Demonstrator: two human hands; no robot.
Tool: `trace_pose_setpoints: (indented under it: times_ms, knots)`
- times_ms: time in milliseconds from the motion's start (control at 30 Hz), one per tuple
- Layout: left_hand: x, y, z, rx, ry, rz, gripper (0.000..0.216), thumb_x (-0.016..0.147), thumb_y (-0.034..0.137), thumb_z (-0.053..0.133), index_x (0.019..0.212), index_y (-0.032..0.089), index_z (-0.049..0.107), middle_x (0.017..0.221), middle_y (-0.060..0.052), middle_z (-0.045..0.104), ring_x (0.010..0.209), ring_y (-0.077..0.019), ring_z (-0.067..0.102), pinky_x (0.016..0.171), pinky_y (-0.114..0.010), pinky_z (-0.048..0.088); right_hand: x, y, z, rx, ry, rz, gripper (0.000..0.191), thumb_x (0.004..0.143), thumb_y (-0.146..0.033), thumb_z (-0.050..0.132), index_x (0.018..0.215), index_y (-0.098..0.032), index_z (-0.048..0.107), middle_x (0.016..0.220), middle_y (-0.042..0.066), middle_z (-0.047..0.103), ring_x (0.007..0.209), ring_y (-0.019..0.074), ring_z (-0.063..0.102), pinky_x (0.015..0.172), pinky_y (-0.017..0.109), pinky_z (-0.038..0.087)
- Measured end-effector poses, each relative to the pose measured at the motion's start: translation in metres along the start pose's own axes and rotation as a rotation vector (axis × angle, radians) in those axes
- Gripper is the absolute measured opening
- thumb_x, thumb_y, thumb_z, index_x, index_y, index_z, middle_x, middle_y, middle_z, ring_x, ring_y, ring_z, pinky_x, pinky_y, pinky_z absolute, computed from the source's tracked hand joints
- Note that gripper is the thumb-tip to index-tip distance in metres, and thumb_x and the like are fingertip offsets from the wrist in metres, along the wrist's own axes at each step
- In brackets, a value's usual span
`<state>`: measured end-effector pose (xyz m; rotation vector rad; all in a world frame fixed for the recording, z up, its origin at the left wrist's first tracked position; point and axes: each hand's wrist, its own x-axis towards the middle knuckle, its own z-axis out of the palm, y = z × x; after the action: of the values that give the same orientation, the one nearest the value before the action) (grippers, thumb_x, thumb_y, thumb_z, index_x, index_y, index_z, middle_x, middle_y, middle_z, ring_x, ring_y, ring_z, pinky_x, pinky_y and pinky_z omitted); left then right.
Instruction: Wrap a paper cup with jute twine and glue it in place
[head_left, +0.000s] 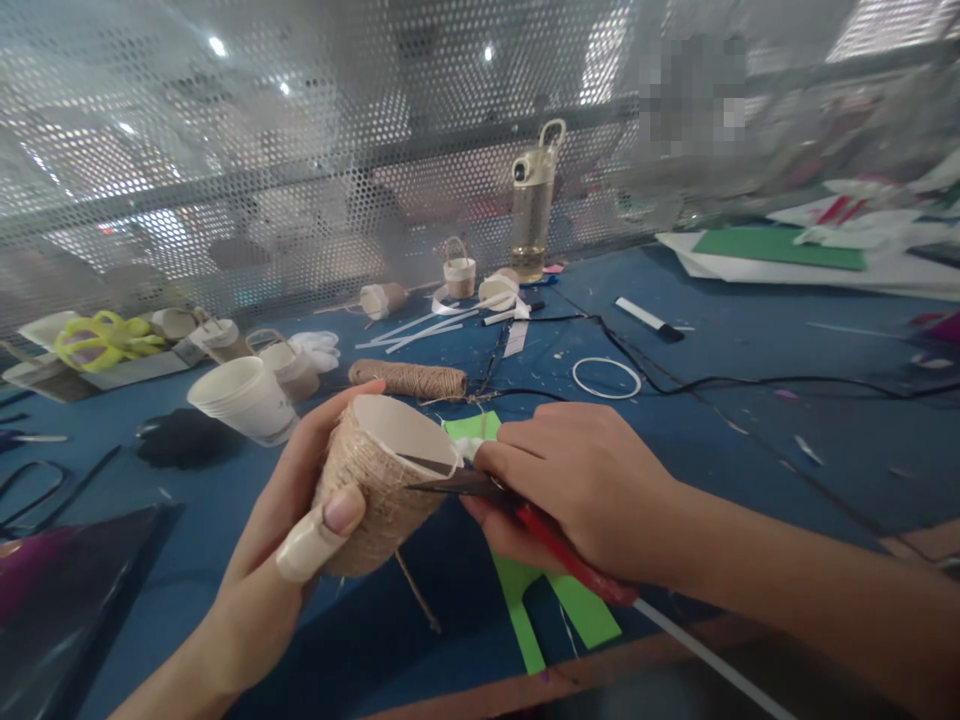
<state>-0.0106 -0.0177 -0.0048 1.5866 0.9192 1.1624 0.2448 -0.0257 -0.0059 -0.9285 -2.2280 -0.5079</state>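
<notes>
My left hand (262,570) is wrapped round a paper cup (409,430) covered on the outside with twine, tilted with its mouth up and to the right. White tape circles the left thumb. A twine end (418,590) hangs below the cup. My right hand (585,480) is closed on red-handled scissors (555,540), whose dark blades lie at the cup's rim; whether they cut anything is unclear. White tape also covers a right fingertip. A thin white stick (705,650) extends from behind the red handle. Bright green cut paper (589,605) lies beneath the hands.
Behind the cup lie a twine roll (412,380), white strips (420,330) and a white ring (606,378). A white cup (244,400) and small twine baskets (281,365) stand left. A bottle (532,215) stands by the mesh screen (300,200). A black cable (705,382) crosses right.
</notes>
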Motion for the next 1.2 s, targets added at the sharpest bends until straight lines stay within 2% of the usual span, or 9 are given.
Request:
trace_pose_setpoints:
  times_ms: [133,267,500,633,767,867,1000,1200]
  knots:
    - [0.000,-0.002,-0.001,-0.002,-0.010,-0.007,0.055,0.096,0.056,0.072,0.149,0.042,0.064,0.152,0.003,0.065,0.143,-0.0316,0.056,0.109,-0.030,0.048,0.000,0.001,-0.002,-0.020,0.008,-0.011,0.027,0.095,-0.028,0.055,0.071,-0.022,0.066,0.060,-0.003,0.060,0.051,0.0163,0.047,0.055,0.034,0.032]
    - [0.001,-0.001,0.000,-0.011,-0.011,-0.018,0.055,0.097,0.055,0.072,0.149,0.041,0.063,0.156,0.003,0.063,0.147,-0.0331,0.053,0.109,-0.032,0.047,0.001,0.002,-0.002,-0.034,0.002,-0.013,0.027,0.096,-0.028,0.055,0.072,-0.022,0.066,0.061,-0.003,0.062,0.051,0.0168,0.047,0.056,0.034,0.032]
    - [-0.001,0.002,0.006,0.027,0.070,0.005,0.056,0.093,0.059,0.075,0.145,0.041,0.066,0.150,0.003,0.066,0.138,-0.0334,0.057,0.110,-0.034,0.047,-0.001,0.002,-0.003,-0.055,-0.027,-0.006,0.027,0.097,-0.029,0.055,0.073,-0.022,0.064,0.062,-0.001,0.062,0.052,0.0167,0.045,0.057,0.034,0.030]
    - [-0.003,0.002,0.007,0.041,0.058,0.046,0.056,0.094,0.059,0.073,0.145,0.039,0.067,0.147,0.001,0.068,0.133,-0.0326,0.061,0.106,-0.033,0.050,0.000,0.003,-0.006,-0.026,-0.006,-0.033,0.027,0.097,-0.025,0.053,0.072,-0.022,0.062,0.059,-0.002,0.057,0.051,0.0155,0.040,0.056,0.032,0.027]
    - [-0.004,0.003,0.005,0.058,0.042,0.046,0.057,0.092,0.063,0.074,0.145,0.045,0.066,0.148,0.005,0.067,0.137,-0.0323,0.059,0.108,-0.033,0.051,0.003,0.005,-0.013,0.053,-0.032,-0.063,0.032,0.100,-0.020,0.046,0.071,-0.022,0.060,0.055,-0.003,0.055,0.049,0.0144,0.035,0.054,0.030,0.028]
    - [-0.004,0.002,0.004,0.061,0.020,0.057,0.054,0.092,0.065,0.072,0.143,0.046,0.067,0.151,0.007,0.065,0.139,-0.0311,0.058,0.111,-0.031,0.049,0.003,0.004,-0.014,0.051,-0.036,-0.060,0.036,0.101,-0.021,0.045,0.068,-0.022,0.058,0.055,-0.003,0.055,0.049,0.0144,0.035,0.053,0.030,0.028]
    - [-0.003,-0.001,0.005,0.063,0.023,0.074,0.053,0.096,0.059,0.070,0.147,0.045,0.064,0.150,0.006,0.065,0.135,-0.0279,0.059,0.106,-0.027,0.051,0.001,0.001,-0.006,-0.041,-0.008,-0.023,0.035,0.101,-0.029,0.052,0.067,-0.022,0.060,0.058,-0.003,0.057,0.050,0.0153,0.040,0.055,0.033,0.029]
    - [-0.005,0.003,0.011,0.037,0.068,0.002,0.057,0.089,0.062,0.078,0.143,0.045,0.067,0.145,0.005,0.069,0.133,-0.0313,0.062,0.108,-0.034,0.053,0.001,-0.002,-0.004,-0.019,-0.038,-0.002,0.026,0.095,-0.029,0.055,0.070,-0.023,0.061,0.061,-0.002,0.059,0.053,0.0168,0.044,0.057,0.033,0.030]
